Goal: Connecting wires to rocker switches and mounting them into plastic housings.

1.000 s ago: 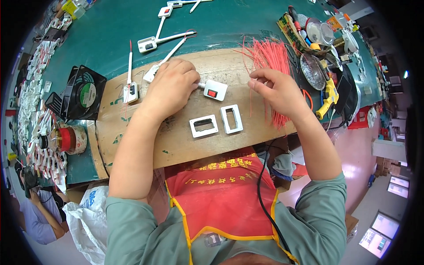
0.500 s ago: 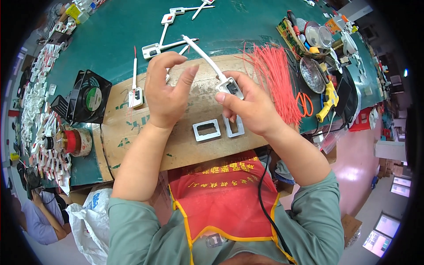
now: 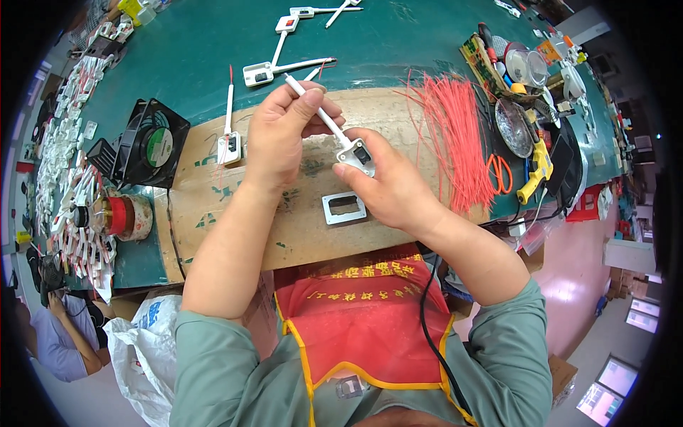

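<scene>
My right hand holds a white switch housing with a black rocker switch in it, thumb in front and fingers behind. From the housing a white tube runs up and to the left. My left hand is closed round that tube, thumb and forefinger pinching it near its far end. Just below the housing, a grey-white rectangular frame lies on the cardboard. Left of my left hand lies another white switch piece, its tube ending in a red wire.
More switch pieces lie on the green table. Red wires, orange-handled scissors and a yellow glue gun are at right. A black fan and a jar stand left. A co-worker sits lower left.
My left hand has gone from open beside the tube to closed on it. The housing has shifted slightly down and left. The second rectangular frame no longer shows near my right hand.
</scene>
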`<action>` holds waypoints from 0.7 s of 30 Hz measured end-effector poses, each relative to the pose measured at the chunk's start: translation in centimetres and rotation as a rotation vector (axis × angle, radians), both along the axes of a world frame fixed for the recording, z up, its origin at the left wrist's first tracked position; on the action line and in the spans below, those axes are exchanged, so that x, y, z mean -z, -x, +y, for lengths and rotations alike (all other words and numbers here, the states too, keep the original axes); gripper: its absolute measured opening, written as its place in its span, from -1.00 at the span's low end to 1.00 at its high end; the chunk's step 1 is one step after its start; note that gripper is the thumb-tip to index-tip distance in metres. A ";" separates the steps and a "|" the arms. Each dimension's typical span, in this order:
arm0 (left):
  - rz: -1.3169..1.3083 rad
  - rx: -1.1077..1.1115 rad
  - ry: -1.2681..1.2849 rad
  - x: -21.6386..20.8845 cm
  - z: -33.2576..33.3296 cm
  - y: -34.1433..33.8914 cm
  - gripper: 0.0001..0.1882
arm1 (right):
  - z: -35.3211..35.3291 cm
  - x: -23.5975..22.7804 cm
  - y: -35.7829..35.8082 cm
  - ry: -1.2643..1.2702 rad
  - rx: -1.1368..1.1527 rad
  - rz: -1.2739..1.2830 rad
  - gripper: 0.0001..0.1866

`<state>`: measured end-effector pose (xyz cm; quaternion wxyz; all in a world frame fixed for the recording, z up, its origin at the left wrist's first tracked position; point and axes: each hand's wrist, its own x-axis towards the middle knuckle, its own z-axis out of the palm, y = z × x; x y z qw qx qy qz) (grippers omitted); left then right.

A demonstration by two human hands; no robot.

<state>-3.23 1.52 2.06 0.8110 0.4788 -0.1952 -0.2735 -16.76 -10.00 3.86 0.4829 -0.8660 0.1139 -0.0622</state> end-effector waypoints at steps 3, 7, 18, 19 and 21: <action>-0.014 0.009 0.039 0.1 0.0 -0.1 -0.80 | 0.3 -0.3 -0.1 0.100 0.025 0.028 -0.52; 0.062 0.052 0.186 0.3 0.3 -0.4 -0.72 | 0.9 0.0 -0.5 0.118 0.029 -0.100 -0.52; 0.230 0.041 0.307 0.1 0.9 -1.7 -0.62 | -9.8 -1.7 1.2 0.453 0.256 0.031 -0.71; 0.207 0.022 0.285 0.0 0.6 -1.4 -0.63 | -11.4 -1.9 1.7 0.489 0.280 0.117 -0.71; 0.183 0.034 0.257 0.0 0.2 -1.1 -0.66 | -13.9 -1.8 2.5 0.561 0.295 0.313 -0.62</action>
